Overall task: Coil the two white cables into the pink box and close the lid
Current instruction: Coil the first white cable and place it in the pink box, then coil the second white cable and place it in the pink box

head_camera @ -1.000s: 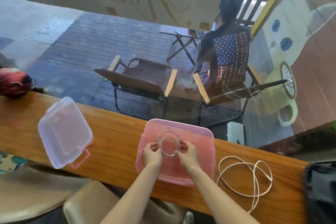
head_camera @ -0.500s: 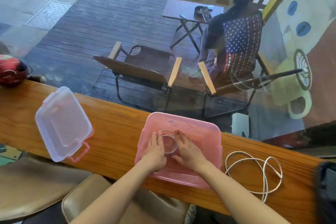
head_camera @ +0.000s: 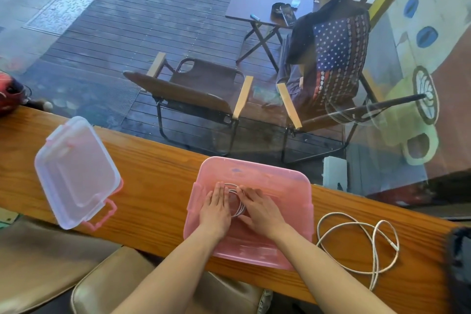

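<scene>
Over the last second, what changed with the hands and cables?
Both hands lowered the coiled cable into the pink box; the left hand and right hand went from pinching it to pressing it flat. The loose cable and the lid stayed put on the counter.

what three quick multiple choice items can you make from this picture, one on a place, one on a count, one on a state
1. Where does the loose white cable lie?
A. on the wooden counter, right of the pink plastic box
B. inside the box
C. on the clear lid

2. How many white cables show?
A. one
B. two
C. four

3. What state is the box in?
A. closed
B. open, the clear plastic lid apart on the counter
C. upside down

Answers:
1 A, it sprawls on bare wood beside the box.
2 B, the coiled white cable lies under the left hand and right hand; the other lies outside.
3 B, the lid lies far to the left.
</scene>
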